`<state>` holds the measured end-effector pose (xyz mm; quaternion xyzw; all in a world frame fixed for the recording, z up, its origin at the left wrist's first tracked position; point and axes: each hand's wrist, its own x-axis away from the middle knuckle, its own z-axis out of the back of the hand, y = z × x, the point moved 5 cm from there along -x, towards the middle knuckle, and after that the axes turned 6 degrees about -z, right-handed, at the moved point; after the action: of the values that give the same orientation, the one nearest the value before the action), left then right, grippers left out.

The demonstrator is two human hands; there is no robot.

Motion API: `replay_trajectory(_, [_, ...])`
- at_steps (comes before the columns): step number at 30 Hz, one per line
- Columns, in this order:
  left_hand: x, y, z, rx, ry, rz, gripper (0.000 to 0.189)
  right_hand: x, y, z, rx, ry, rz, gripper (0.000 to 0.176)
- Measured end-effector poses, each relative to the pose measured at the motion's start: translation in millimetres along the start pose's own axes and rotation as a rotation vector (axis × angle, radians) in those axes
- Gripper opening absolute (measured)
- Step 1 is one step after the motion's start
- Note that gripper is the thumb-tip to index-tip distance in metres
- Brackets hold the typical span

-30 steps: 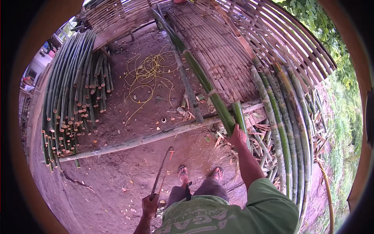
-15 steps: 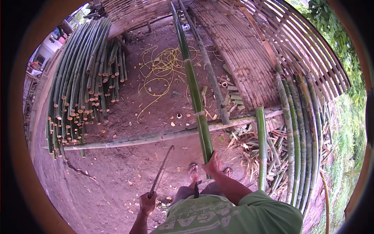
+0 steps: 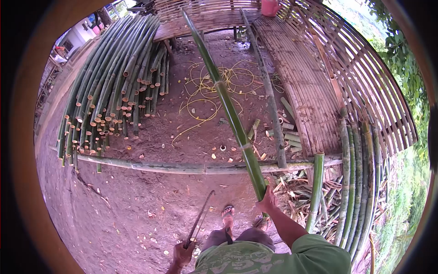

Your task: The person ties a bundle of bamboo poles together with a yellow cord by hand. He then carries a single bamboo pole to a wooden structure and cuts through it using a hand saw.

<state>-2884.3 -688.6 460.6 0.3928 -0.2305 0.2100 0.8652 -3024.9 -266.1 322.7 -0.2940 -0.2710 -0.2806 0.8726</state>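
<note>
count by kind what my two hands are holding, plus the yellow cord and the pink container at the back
green bamboo pole, in the right hand: 1
long thin blade, in the left hand: 1
tangle of yellow cord on the dirt: 1
pink container: 1
total: 4

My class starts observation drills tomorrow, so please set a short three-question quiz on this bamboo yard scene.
1. True or false: the right hand grips the green bamboo pole near its lower end.
2. The left hand holds: A) a long thin blade B) a hammer C) nothing.
3. Fill in: the tangled yellow cord lies on the bare ____.
Key: 1 true; 2 A; 3 ground.
</note>
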Motion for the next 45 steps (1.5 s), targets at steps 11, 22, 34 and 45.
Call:
replay_trajectory(11, [-3, -14, 0, -0.148, -0.129, -0.053, 0.042, -34, -279, -24, -0.076, -0.156, 0.425, 0.072])
replay_trajectory(22, [-62, 6, 19, -0.245, -0.269, -0.336, 0.035, 94, -166, -48, -0.217, -0.307, 1.079, 0.057])
replay_trajectory(34, [-50, 176, 8, -0.383, -0.119, -0.470, 0.035, 49, 414, 8, -0.032, 0.126, -0.614, 0.131])
replay_trajectory(45, [-21, 220, -82, -0.304, 0.030, -0.270, 0.039, -27, 298, 104, 0.028, -0.069, -0.426, 0.075])
